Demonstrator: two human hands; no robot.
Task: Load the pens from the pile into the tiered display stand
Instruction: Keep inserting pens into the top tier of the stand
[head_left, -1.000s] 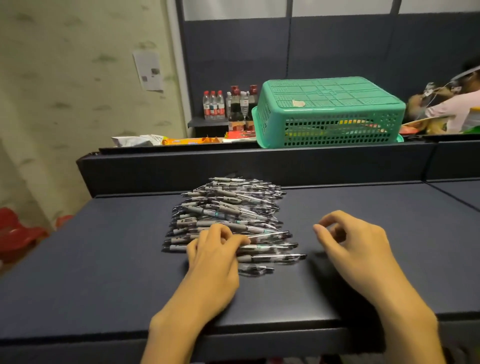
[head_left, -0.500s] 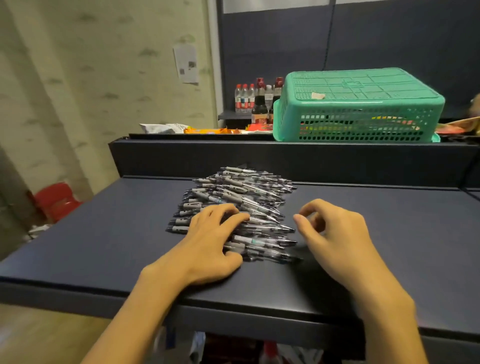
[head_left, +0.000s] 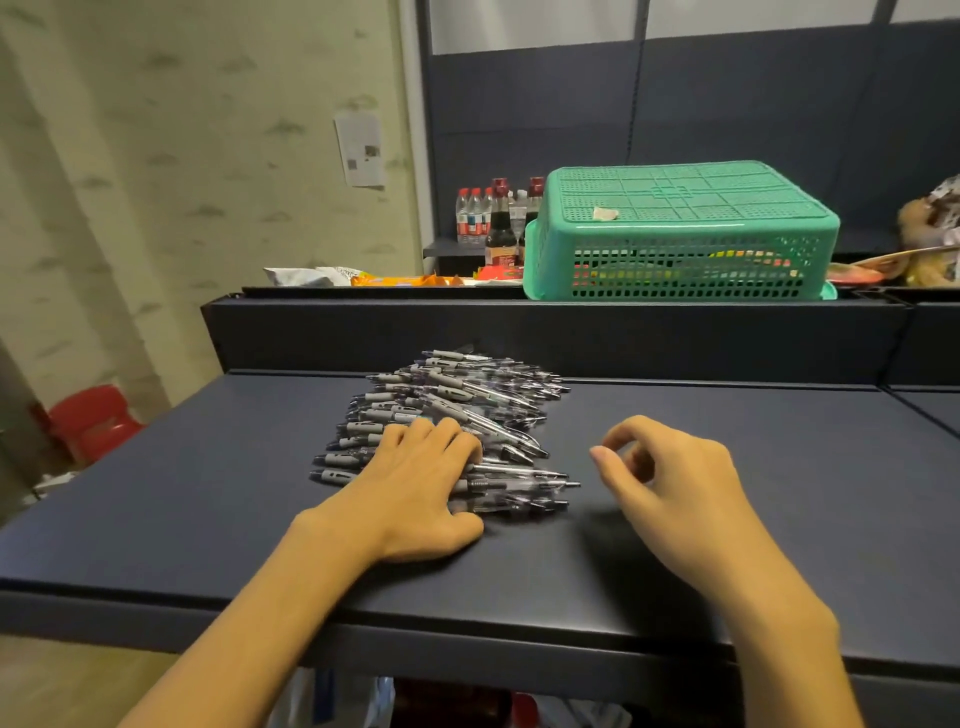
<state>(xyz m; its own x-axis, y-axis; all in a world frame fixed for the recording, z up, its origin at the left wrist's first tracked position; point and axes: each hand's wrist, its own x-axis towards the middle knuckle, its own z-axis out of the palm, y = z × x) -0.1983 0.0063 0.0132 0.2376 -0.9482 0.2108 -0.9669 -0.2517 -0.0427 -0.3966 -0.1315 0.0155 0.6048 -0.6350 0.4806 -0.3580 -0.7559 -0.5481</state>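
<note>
A pile of pens (head_left: 457, 395), clear barrels with grey grips, lies on the dark blue table (head_left: 208, 499), their tips pointing right. My left hand (head_left: 415, 483) rests on the near end of the pile. Its fingers bend down over several pens and its thumb lies flat at the pile's near edge. My right hand (head_left: 670, 478) hovers just right of the pile with loosely curled fingers, holding nothing and touching no pen.
A raised dark ledge (head_left: 519, 332) runs behind the pile. On it sits an upturned green plastic basket (head_left: 675, 228), with bottles (head_left: 493, 218) and snack packets (head_left: 363, 278) to its left. A red stool (head_left: 93, 421) stands on the floor at left.
The view has shifted left and closer. My left hand's fingers drew together and bent over the near pens. My right hand stayed beside the pile, fingers still curled.
</note>
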